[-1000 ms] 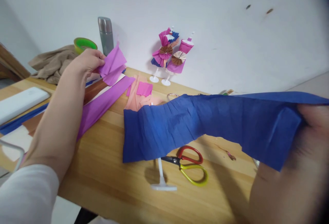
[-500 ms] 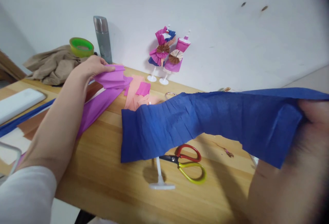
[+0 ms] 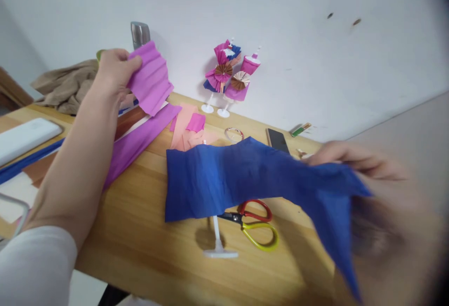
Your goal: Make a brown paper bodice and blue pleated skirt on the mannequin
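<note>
My left hand (image 3: 117, 74), raised at the left, pinches a pleated purple crepe paper piece (image 3: 150, 81) that hangs from the fingertips. Below it a longer purple crepe strip (image 3: 136, 147) stays on the table. At the right my right hand (image 3: 379, 198), partly blurred, grips the end of a blue crepe paper strip (image 3: 245, 168). The strip's other end stands in front of or around a small white stand (image 3: 218, 238); whatever the stand carries is hidden behind the blue paper. Scissors (image 3: 237, 219) with red and yellow handles lie partly under the strip.
Two small dressed mannequins (image 3: 224, 72) stand by the wall. Peach paper scraps (image 3: 185, 123), a clear ring (image 3: 234, 134) and a phone (image 3: 277, 141) lie at the back. Leftward are a white case (image 3: 30, 140), a brown cloth (image 3: 68, 86) and a bottle (image 3: 140, 34).
My left hand has lifted the purple piece up from the pile. My right hand has moved left with the blue strip, whose end now droops and folds; the phone has come into sight.
</note>
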Demonstrator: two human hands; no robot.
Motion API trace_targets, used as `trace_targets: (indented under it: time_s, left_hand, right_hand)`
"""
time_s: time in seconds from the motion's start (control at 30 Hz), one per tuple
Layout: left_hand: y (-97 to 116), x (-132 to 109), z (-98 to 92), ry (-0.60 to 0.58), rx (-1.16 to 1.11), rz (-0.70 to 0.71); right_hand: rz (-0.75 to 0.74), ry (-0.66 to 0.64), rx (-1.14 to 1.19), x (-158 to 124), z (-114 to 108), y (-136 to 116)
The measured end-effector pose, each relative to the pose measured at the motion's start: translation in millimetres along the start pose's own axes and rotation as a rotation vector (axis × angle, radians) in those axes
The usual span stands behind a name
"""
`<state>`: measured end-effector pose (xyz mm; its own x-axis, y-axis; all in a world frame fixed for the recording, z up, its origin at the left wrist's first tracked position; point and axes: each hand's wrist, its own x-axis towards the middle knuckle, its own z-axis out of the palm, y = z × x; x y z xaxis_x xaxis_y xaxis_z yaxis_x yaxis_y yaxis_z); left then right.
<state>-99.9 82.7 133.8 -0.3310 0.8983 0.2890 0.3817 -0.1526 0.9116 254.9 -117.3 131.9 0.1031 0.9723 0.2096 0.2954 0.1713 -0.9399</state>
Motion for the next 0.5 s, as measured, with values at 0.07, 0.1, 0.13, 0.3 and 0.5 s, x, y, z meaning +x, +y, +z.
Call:
trace_targets:
  time_s: [0.07,0.1,0.13,0.3,0.5]
  left_hand:
    - [4,4,-4.8,0.094,-0.120,0.049]
    - [6,5,-7.8,0.132,-0.166,0.082]
    - [8,6,-11.0,0.168,-0.201,0.124]
    - [19,0,-31.5,0.245,-0.309,0.341]
    - [25,-8,-45.2,0.285,-0.242,0.396]
  right_hand:
    - [0.004,-0.391,-0.053,8,24,-23]
    - [-0.002,-0.614,-0.102,13,38,-35]
    - [-0.018,-0.744,-0.143,20,53,-46]
    - [-0.310,-1.000,-0.758,33,138,-49]
    - [-0.431,-0.951,-1.165,-4,193,20]
